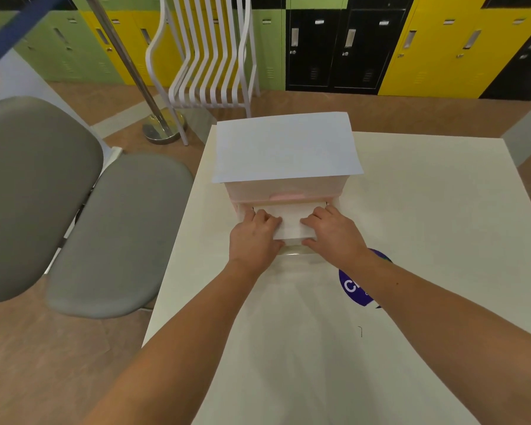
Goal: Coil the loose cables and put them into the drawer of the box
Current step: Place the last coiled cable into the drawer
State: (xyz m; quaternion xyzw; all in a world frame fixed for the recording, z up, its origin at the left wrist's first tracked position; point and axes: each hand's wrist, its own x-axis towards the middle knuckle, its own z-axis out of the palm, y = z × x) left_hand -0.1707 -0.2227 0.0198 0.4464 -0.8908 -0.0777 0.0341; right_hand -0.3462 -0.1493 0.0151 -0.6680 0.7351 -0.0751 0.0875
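Observation:
A translucent drawer box (284, 187) stands on the white table (426, 210), with a white sheet (285, 145) lying on its top. Its lower drawer (292, 234) is pulled out toward me and shows a white surface inside. My left hand (253, 237) lies over the drawer's left part and my right hand (333, 234) over its right part. Both hands have their fingers bent down into the back of the drawer, thumbs on the white surface. Thin dark bits show at the fingertips. No cable is plainly in sight.
A round purple sticker (357, 286) lies on the table under my right forearm. Two grey padded seats (114, 234) stand left of the table. A white slatted chair (209, 56), a metal post base (163, 127) and coloured lockers (350, 41) stand behind.

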